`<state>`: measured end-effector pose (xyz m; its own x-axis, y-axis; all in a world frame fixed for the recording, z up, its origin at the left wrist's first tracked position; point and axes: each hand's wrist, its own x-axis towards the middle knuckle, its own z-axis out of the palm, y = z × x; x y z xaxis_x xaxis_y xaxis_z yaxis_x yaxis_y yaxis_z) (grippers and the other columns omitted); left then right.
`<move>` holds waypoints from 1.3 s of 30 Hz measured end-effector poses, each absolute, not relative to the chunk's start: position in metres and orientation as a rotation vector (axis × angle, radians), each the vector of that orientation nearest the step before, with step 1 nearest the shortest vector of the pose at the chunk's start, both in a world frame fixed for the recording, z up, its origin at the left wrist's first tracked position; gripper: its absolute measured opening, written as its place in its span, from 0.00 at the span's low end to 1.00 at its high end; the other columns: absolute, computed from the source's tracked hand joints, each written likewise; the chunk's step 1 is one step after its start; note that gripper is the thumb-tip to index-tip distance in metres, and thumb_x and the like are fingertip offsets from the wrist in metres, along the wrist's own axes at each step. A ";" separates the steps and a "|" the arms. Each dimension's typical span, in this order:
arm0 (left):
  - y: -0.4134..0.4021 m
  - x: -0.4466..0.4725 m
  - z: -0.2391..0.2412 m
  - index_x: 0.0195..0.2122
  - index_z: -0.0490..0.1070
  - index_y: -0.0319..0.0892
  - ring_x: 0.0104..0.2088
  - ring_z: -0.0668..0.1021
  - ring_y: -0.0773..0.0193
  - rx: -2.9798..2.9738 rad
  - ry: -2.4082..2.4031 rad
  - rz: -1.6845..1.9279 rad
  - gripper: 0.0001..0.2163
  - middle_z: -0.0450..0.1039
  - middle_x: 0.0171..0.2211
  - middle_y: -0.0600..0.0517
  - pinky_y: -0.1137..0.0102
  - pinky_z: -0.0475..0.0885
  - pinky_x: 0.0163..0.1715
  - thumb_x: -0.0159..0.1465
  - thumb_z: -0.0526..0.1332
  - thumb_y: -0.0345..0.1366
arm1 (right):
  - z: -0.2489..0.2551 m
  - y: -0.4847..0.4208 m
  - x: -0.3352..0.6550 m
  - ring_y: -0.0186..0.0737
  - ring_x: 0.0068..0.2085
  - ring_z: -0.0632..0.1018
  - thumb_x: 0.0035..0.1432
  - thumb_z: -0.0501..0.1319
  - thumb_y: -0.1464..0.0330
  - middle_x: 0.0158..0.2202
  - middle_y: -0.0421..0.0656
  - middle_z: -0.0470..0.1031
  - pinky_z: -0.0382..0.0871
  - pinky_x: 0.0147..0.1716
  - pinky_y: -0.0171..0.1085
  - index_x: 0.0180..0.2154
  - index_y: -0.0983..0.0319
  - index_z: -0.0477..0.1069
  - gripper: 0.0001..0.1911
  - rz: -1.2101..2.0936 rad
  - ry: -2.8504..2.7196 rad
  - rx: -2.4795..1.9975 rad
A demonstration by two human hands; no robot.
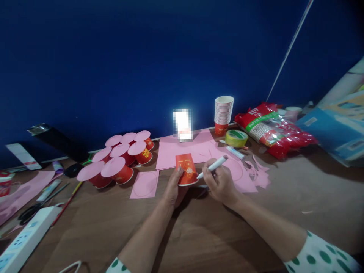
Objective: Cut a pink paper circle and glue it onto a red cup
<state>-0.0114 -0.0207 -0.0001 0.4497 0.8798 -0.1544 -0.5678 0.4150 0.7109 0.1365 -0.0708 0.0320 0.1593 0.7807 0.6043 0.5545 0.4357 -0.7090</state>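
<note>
My left hand [172,189] holds a red-orange paper cup [186,167] with gold print, its white rim turned downward. My right hand [220,184] is closed around a white pen [214,167], whose pointed tip is at the cup's lower right edge; whether it touches cannot be made out. Left of the cup lies a pink paper square [144,184] with a circle drawn on it. Behind the hands are larger pink sheets [170,153]. Several upside-down red cups [125,174] stand to the left, topped with pink paper discs [113,167].
A stack of paper cups [224,113], a roll of yellow-green tape [236,138] and a red plastic package [275,131] sit at the back right. Pink scraps [257,172] lie nearby. At left are a white power strip [28,235], scissors [30,214] and a black cylinder [58,142].
</note>
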 end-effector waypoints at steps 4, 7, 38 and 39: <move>-0.020 -0.012 0.000 0.40 0.73 0.38 0.39 0.79 0.55 0.609 0.581 0.994 0.14 0.77 0.35 0.48 0.60 0.71 0.45 0.59 0.62 0.44 | 0.034 -0.070 0.136 0.34 0.22 0.71 0.61 0.52 0.68 0.22 0.38 0.68 0.63 0.23 0.32 0.30 0.61 0.63 0.07 0.294 -1.517 -1.256; -0.021 -0.011 0.002 0.40 0.73 0.37 0.38 0.79 0.56 0.599 0.586 1.003 0.14 0.77 0.35 0.48 0.62 0.71 0.44 0.59 0.62 0.43 | 0.034 -0.070 0.137 0.33 0.21 0.69 0.61 0.52 0.68 0.21 0.37 0.66 0.62 0.23 0.32 0.30 0.61 0.63 0.07 0.298 -1.516 -1.267; -0.024 -0.007 0.011 0.39 0.74 0.37 0.41 0.79 0.56 0.571 0.604 1.010 0.14 0.79 0.37 0.47 0.63 0.71 0.47 0.62 0.59 0.43 | 0.031 -0.072 0.136 0.34 0.23 0.72 0.60 0.52 0.70 0.23 0.38 0.69 0.64 0.24 0.31 0.32 0.60 0.62 0.04 0.233 -1.570 -1.205; -0.024 -0.007 0.012 0.38 0.74 0.37 0.40 0.79 0.57 0.563 0.611 1.018 0.14 0.79 0.36 0.47 0.63 0.71 0.46 0.62 0.59 0.43 | 0.031 -0.072 0.135 0.34 0.23 0.72 0.60 0.52 0.70 0.23 0.38 0.69 0.64 0.24 0.31 0.32 0.60 0.62 0.04 0.239 -1.580 -1.209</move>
<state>-0.0071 -0.0242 0.0120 0.3906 0.8982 -0.2019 -0.6010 0.4149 0.6831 0.1354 -0.0724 0.0315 0.0968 0.7837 0.6135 0.5673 0.4630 -0.6810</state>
